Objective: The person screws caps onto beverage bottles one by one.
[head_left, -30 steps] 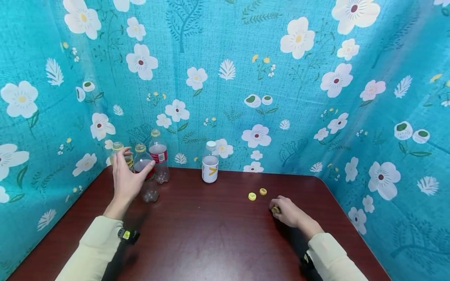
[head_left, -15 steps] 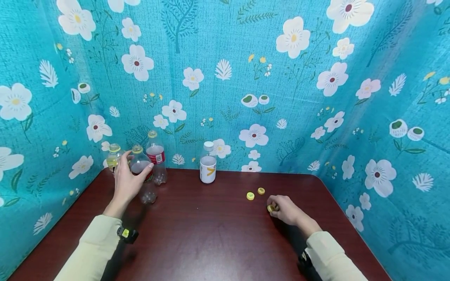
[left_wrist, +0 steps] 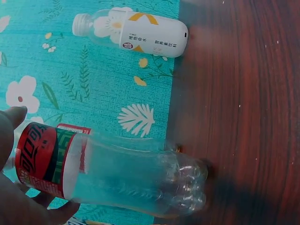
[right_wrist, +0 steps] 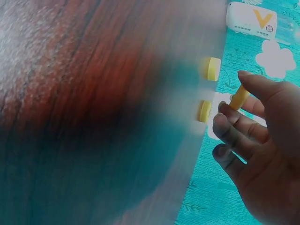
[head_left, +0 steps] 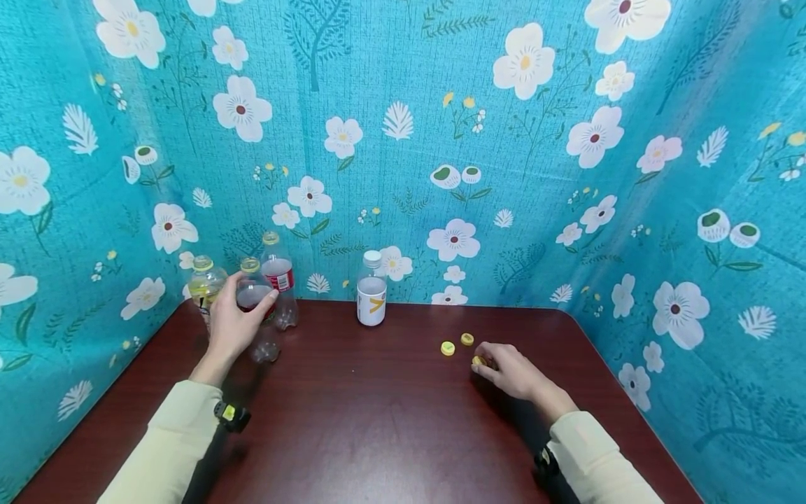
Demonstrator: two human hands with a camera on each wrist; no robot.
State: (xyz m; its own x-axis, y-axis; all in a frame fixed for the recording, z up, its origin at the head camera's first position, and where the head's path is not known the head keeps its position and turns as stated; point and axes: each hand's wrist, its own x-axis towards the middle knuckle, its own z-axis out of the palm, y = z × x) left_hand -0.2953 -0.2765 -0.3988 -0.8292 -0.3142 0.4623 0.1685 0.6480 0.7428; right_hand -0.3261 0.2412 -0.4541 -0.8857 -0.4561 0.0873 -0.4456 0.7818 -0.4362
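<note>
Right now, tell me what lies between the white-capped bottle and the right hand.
Two yellow caps lie there on the table, in the head view.

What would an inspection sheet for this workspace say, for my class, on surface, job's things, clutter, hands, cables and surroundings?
Surface: dark red-brown table with visible grain.
Job's things: front red-labelled bottle, back red-labelled bottle and yellow-labelled bottle grouped at the person's left; white-labelled bottle upright, apart from them; one loose cap and another loose cap, both yellow, at the right.
Clutter: nothing seen.
Hands: left hand curved round the front red-labelled bottle; right hand pinching a yellow cap.
Cables: nothing seen.
Surroundings: blue flowered cloth behind and beside the table.
</note>
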